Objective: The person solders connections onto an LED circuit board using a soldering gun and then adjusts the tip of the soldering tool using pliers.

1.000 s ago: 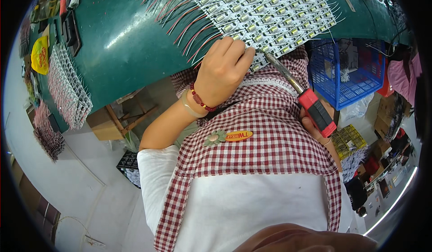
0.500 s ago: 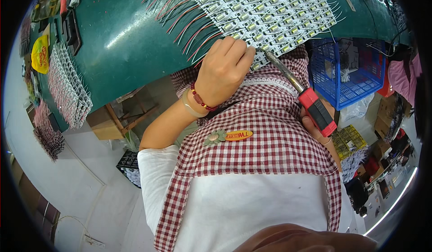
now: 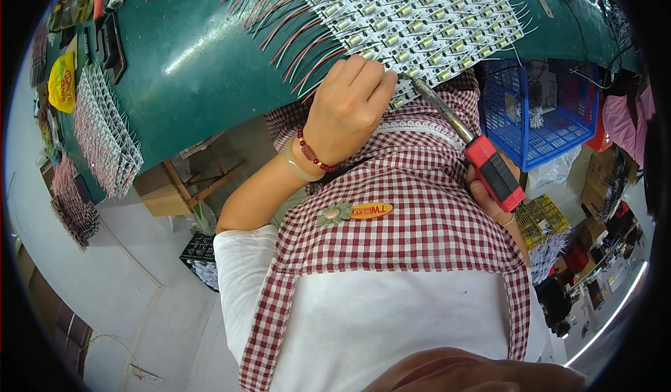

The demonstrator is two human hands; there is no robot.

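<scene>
A panel of small white circuit boards (image 3: 419, 25) lies on the green table, with rows of yellowish parts and red and white wires (image 3: 286, 32) fanning from its left side. My left hand (image 3: 353, 102) is closed at the panel's near left corner, its fingertips hidden behind the knuckles; what they pinch does not show. On the right, my right hand (image 3: 489, 193) is wrapped round the red and black handle of a soldering iron (image 3: 493, 172). The iron's metal shaft slants up and left, its tip at the panel's near edge, close to my left fingers.
Bundles of wired boards (image 3: 105, 130) hang over the left end of the green table (image 3: 203, 77). Behind them lie a yellow packet (image 3: 63, 84) and black-handled tools (image 3: 110, 42). A blue plastic crate (image 3: 552, 123) stands right of my lap, with a yellow basket (image 3: 542, 221) below it.
Almost nothing differs: the soldering iron's handle has shifted very slightly to the right. My left hand stays at the same corner of the panel.
</scene>
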